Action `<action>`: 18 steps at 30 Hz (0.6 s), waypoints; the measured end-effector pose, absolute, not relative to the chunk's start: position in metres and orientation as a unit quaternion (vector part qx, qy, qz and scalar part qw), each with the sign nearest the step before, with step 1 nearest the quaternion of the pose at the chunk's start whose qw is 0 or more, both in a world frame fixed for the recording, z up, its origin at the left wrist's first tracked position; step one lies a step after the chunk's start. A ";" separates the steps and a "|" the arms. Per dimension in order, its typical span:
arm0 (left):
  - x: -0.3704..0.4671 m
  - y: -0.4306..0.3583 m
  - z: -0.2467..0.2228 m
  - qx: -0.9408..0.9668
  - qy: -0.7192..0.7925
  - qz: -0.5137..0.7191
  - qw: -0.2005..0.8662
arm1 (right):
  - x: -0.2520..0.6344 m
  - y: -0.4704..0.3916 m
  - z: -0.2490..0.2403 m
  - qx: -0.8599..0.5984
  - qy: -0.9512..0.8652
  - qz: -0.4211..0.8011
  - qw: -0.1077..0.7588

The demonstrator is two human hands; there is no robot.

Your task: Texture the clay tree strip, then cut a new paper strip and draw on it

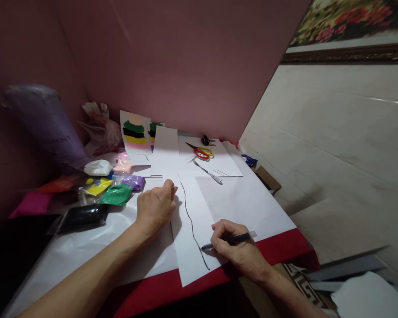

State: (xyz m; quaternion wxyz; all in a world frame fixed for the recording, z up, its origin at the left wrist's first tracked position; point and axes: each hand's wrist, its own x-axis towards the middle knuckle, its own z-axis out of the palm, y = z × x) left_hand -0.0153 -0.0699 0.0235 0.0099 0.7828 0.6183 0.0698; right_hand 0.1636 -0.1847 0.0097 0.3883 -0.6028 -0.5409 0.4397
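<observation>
A long strip of white paper [187, 221] lies lengthwise before me, its near end over the red table edge. A wavy black line [189, 216] runs down it. My right hand [237, 247] grips a dark pen [240, 238], its tip touching the paper beside the lower part of the line. Curled into a loose fist, my left hand [157, 204] rests at the strip's left edge, and nothing shows in its fingers. Farther off on white sheets lie scissors [202, 152] with red and yellow handles and a slim silvery tool [208, 172].
Left of my hands are bagged pieces of coloured clay, among them a green pack [116, 194] and a black pack [84, 218]. Painted cards [134, 134] lean at the back near a pink wall [185, 66]. Keys [207, 141] lie behind the scissors. The red-covered table edge [281, 247] drops off at right.
</observation>
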 end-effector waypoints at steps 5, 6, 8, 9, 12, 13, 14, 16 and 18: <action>-0.015 -0.070 0.023 0.781 0.621 0.068 0.013 | 0.163 -0.182 0.006 -0.595 -0.541 0.442 0.398; -0.015 -0.069 0.023 0.781 0.620 0.069 0.013 | 0.163 -0.182 0.006 -0.593 -0.539 0.444 0.401; -0.015 -0.069 0.023 0.781 0.620 0.069 0.010 | 0.164 -0.181 0.005 -0.594 -0.533 0.447 0.404; -0.014 -0.069 0.023 0.781 0.620 0.069 0.009 | 0.164 -0.181 0.005 -0.594 -0.530 0.449 0.405; -0.014 -0.069 0.024 0.782 0.620 0.067 0.008 | 0.164 -0.180 0.004 -0.591 -0.527 0.455 0.408; -0.014 -0.069 0.025 0.782 0.619 0.067 0.008 | 0.164 -0.180 0.004 -0.588 -0.527 0.456 0.410; -0.014 -0.069 0.025 0.783 0.619 0.067 0.008 | 0.163 -0.179 0.004 -0.586 -0.527 0.457 0.413; -0.014 -0.070 0.025 0.783 0.619 0.070 0.008 | 0.163 -0.178 0.004 -0.583 -0.525 0.457 0.419; -0.014 -0.070 0.024 0.782 0.619 0.072 0.010 | 0.162 -0.176 0.003 -0.580 -0.520 0.463 0.423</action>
